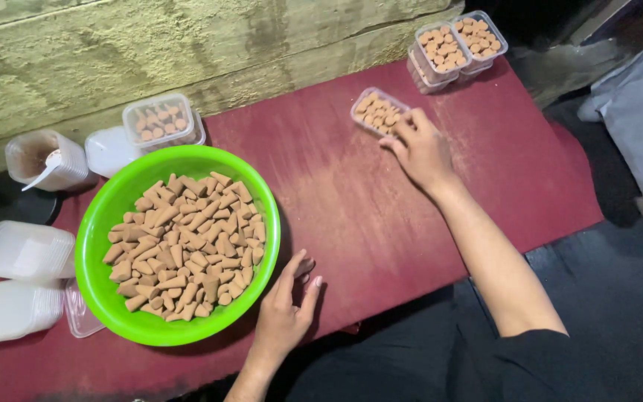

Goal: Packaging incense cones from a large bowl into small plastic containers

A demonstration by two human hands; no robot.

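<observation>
A bright green bowl full of brown cone-shaped pieces stands at the left of the dark red table top. My left hand lies flat and open on the table beside the bowl's right rim, holding nothing. My right hand reaches to the back, its fingers on the edge of a small clear box filled with upright cones.
Stacked clear boxes of cones stand at the back right. Another filled box sits behind the bowl, next to a tub with a white spoon. Empty clear boxes and lids lie left. A rough wall runs behind.
</observation>
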